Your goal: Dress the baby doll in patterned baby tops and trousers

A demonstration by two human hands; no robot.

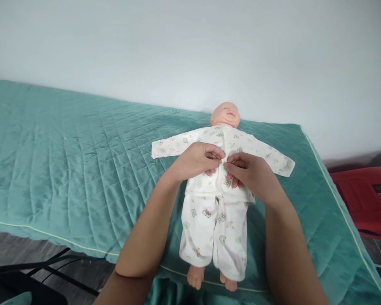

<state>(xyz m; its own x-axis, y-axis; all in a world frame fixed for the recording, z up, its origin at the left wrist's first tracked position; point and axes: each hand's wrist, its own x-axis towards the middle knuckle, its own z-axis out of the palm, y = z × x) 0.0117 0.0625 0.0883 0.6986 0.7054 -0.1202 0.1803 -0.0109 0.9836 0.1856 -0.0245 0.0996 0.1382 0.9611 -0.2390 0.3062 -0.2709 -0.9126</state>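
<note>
A baby doll (226, 115) lies on its back, its head toward the wall and its bare feet toward me. It wears a white patterned top (206, 185) and matching white trousers (200, 228). My left hand (203, 160) pinches the front edge of the top at the chest, fingers bent. Close beside it, my right hand (246, 171) pinches the other side of the same front opening. The fingertips of both hands nearly meet at the middle seam. Whatever small fastening lies between them is too small to make out. Both sleeves are spread out sideways.
A green quilted cover (66, 169) spreads over the table under the doll. Behind it rises a pale wall (146, 51). A red plastic case or seat (365, 199) stands past the right edge. Dark metal legs (51, 264) show below the table at lower left.
</note>
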